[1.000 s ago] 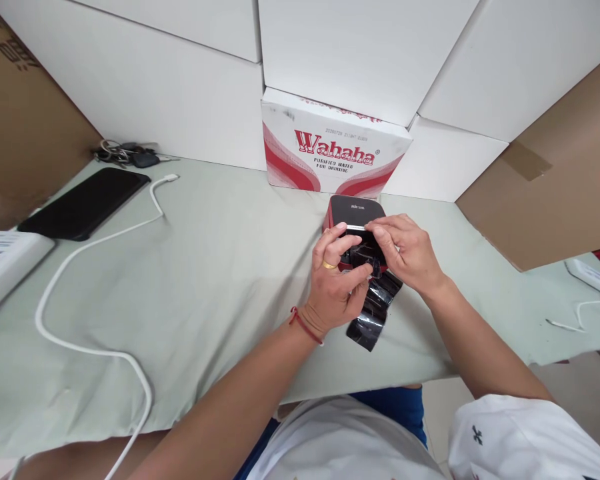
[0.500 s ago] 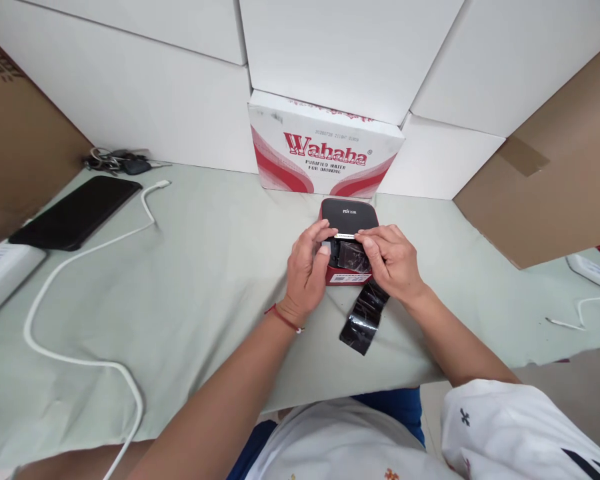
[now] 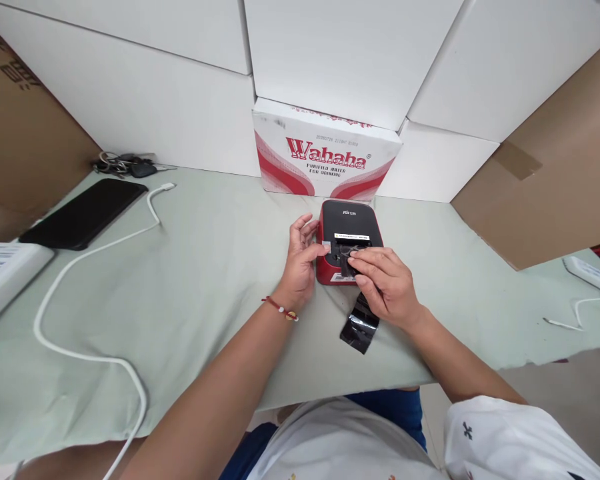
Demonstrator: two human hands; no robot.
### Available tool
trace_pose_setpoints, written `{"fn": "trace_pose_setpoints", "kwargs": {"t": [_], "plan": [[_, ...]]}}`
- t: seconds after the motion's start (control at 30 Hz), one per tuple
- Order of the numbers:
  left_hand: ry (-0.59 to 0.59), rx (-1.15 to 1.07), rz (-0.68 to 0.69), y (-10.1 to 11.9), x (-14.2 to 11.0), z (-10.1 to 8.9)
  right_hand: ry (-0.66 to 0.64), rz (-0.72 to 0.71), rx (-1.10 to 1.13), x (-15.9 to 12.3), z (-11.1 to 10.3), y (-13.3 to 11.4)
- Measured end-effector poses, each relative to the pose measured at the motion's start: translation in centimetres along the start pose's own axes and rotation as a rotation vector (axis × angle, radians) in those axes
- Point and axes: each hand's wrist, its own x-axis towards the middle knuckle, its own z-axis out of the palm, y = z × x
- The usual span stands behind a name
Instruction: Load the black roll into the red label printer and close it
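Note:
A red-and-black label printer point(image 3: 351, 223) sits on the cloth-covered table. A white sticker strip point(image 3: 351, 237) runs across its top, above a dark slot. From that slot comes a shiny black strip point(image 3: 361, 327), whose loose end lies on the cloth in front. My left hand point(image 3: 303, 263) holds the printer's left side, thumb on a grey patch on top and fingers along the edge. My right hand point(image 3: 387, 280) has its fingertips closed on the black strip at the slot; its fingers partly cover the strip.
Behind the printer stands a Wahaha carton point(image 3: 325, 157) against white boxes point(image 3: 330, 53). To the left are a black phone point(image 3: 85, 213), keys point(image 3: 127, 165), a white cable point(image 3: 80, 357) and a white box point(image 3: 5, 280). A brown carton point(image 3: 545, 160) stands at right beside a white charger point(image 3: 589, 273).
My left fingers have moved off the printer's top to its left side. My right hand has come nearer me, from the white sticker area down onto the black strip.

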Motion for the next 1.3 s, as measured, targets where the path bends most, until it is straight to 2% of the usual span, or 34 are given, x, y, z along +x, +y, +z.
{"fn": "trace_pose_setpoints", "kwargs": {"t": [0.2, 0.33, 0.5, 0.67, 0.8, 0.9, 1.0, 1.07, 1.2, 1.3], "plan": [[-0.023, 0.044, 0.022, -0.8, 0.9, -0.2, -0.044, 0.081, -0.039, -0.4, 0.1, -0.4], [-0.032, 0.098, 0.059, -0.7, 1.2, -0.6, -0.025, 0.076, -0.04, -0.3, 0.1, -0.5], [-0.102, 0.109, 0.055, -0.7, 1.3, -0.9, -0.008, 0.032, -0.031, -0.2, 0.1, -0.4], [-0.079, 0.054, 0.035, -0.9, 1.3, -0.7, -0.044, 0.074, 0.008, 0.7, -0.6, -0.5], [-0.138, 0.041, 0.014, -1.0, 1.2, -0.4, -0.215, 0.258, 0.026, 4.1, -2.5, 0.2], [-0.159, 0.02, 0.029, -1.2, 1.2, -0.3, -0.459, 0.427, -0.102, 7.9, -2.9, 2.1], [-0.146, 0.018, 0.04, -1.3, 1.2, -0.2, -0.742, 0.421, -0.319, 11.1, -1.6, 4.7], [-0.138, 0.011, 0.034, -1.1, 1.1, -0.1, -0.863, 0.392, -0.381, 12.3, 0.0, 6.2], [-0.142, -0.027, 0.009, -0.6, 0.9, 0.1, -0.986, 0.403, -0.357, 13.3, 2.6, 7.3], [-0.128, -0.045, -0.006, -0.2, 0.9, 0.2, -0.985, 0.431, -0.35, 13.6, 2.1, 6.1]]}}
